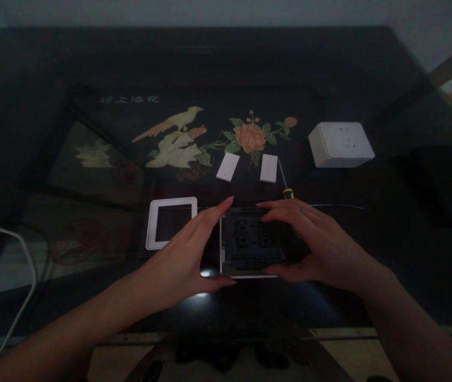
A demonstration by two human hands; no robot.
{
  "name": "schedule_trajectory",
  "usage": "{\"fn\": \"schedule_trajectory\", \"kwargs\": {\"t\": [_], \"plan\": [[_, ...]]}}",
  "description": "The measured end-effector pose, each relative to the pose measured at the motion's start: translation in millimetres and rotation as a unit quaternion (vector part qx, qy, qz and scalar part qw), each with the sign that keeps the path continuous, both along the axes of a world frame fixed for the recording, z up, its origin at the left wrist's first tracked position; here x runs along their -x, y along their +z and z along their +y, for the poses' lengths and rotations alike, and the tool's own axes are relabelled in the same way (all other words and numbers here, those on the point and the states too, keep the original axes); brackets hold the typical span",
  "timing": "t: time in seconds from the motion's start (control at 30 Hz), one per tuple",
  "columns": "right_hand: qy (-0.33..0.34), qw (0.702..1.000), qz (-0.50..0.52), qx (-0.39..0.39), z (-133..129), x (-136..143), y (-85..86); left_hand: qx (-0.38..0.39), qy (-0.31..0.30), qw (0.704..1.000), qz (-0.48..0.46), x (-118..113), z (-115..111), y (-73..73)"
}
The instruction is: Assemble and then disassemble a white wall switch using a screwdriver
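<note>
A dark switch module with a white edge (252, 241) lies near the front of the dark glossy table. My left hand (194, 252) grips its left side, thumb at the near edge and fingers at the far edge. On the right side, my right hand (309, 241) holds it the same way, fingers bent over the top and thumb low. To the left is a square white frame (152, 225), partly behind my left hand. Beyond the module lie two white rocker plates, one tilted (228, 166) and one nearly straight (269, 168).
A screwdriver (288, 193) lies just beyond my right hand. A white socket box (341, 144) stands at the back right. At the left, a white cable (29, 254) with a yellow tag curves over the table (90, 297).
</note>
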State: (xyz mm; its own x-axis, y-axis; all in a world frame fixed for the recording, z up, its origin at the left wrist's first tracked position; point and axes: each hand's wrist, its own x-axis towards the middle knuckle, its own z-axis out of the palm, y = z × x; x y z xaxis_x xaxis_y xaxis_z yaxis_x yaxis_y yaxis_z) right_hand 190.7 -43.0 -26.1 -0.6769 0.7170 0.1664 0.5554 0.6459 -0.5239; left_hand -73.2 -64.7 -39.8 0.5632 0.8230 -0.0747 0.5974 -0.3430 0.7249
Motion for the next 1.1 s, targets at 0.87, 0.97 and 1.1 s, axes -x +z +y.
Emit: {"fn": "schedule_trajectory", "kwargs": {"t": [0.87, 0.97, 1.1], "plan": [[-0.144, 0.903, 0.252, 0.316, -13, 21, 20.8, -0.081, 0.062, 0.992, -0.078, -21, -18, 6.4], [-0.156, 0.903, 0.284, 0.283, -17, 27, 27.9, -0.097, 0.044, 0.986, -0.126, -25, -10, 11.8], [-0.174, 0.849, 0.373, 0.332, -7, 18, 26.2, -0.044, 0.035, 0.971, -0.233, -31, 11, 20.0]]}}
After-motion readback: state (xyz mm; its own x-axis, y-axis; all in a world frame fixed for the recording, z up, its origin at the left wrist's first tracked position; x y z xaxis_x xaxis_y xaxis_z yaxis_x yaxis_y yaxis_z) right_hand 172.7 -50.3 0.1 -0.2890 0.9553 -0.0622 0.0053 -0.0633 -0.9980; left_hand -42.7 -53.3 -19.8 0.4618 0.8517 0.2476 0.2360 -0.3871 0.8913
